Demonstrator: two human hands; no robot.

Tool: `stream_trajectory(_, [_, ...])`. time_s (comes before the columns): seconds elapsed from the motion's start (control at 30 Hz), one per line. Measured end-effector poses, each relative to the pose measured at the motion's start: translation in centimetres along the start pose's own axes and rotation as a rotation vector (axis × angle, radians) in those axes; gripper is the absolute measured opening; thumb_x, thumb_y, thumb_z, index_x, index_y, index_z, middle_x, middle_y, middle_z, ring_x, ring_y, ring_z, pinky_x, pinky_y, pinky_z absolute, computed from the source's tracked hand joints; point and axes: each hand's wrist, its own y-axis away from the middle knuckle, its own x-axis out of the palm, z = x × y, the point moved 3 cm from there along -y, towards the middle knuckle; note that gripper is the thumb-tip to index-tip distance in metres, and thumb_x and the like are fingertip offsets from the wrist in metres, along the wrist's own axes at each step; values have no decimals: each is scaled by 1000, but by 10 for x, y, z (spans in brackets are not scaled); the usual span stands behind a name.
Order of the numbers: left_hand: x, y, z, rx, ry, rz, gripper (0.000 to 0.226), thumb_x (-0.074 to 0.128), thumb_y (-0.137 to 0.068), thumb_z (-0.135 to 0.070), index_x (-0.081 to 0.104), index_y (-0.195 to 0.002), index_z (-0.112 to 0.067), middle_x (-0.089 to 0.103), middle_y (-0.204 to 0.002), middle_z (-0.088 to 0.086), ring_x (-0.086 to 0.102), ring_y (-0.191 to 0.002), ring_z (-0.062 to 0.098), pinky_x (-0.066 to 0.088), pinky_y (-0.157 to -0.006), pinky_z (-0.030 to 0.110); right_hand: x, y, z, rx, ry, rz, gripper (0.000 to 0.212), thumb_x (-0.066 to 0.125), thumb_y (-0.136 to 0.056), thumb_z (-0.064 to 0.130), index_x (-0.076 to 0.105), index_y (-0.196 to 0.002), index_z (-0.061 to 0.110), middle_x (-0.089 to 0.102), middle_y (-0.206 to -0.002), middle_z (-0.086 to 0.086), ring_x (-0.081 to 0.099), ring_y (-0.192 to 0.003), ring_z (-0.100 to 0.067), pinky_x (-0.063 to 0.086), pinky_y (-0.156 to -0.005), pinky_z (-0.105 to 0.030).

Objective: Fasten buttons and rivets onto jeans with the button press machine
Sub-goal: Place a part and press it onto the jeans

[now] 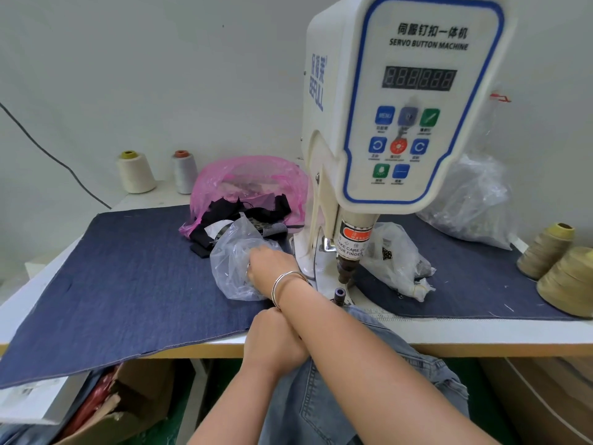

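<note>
Right hand (263, 263) reaches into a clear bag (236, 268) left of the press (385, 123) — fingers hidden, grip unclear; left hand (272, 335) grips jeans (337, 396) at the table edge (481, 343).

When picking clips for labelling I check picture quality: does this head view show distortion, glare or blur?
Head view: the wide angle swells the near button machine and stretches the table toward the corners; light is soft and even, shadows faint; mild glare on the clear bag; the right hand shows no motion blur; the panel's smallest labels are too soft to read.
</note>
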Motion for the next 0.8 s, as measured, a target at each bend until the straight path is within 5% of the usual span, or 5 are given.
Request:
stream_trajectory(0.23, [-8,1,-11,154,-84,-39,23,53,-50,-23,42,-36,-9,47,-36,9,42,-31,29,10,-42,22,-7,11,-15,84,-384,-144,16,49,-93,22,63,-98,15,67,-101,-8,60,-93,-29,44,-74,-33])
stream_trajectory(0.4, [-8,1,-12,235,-37,-105,34,43,-61,-42,25,-43,-19,44,-37,9,41,-32,27,16,-43,22,-17,29,-18,189,-854,-319,10,59,-89,20,67,-87,14,64,-77,6,57,-72,-8,49,-73,-28])
stream_trajectory(0.53, [-7,1,-11,272,17,-187,40,46,-70,-48,16,-50,-28,48,-42,8,44,-38,24,19,-45,23,-51,71,-22,45,-1129,-376,8,65,-88,19,66,-80,19,62,-71,12,56,-69,-3,46,-68,-19])
stream_trajectory(0.7, [-2,0,-5,206,-31,-132,51,27,-66,-55,58,-63,-15,64,-63,8,59,-62,30,36,-52,33,-55,166,-33,-134,-993,-183,15,65,-83,22,64,-75,35,64,-71,17,58,-68,2,44,-66,-13])
stream_trajectory(0.8, [-2,2,-7,262,-1,-149,41,33,-72,-55,32,-52,-19,46,-48,4,49,-52,26,30,-50,32,-52,189,-70,4,-884,-294,13,67,-86,20,68,-77,29,66,-73,14,58,-65,-2,46,-63,-16])
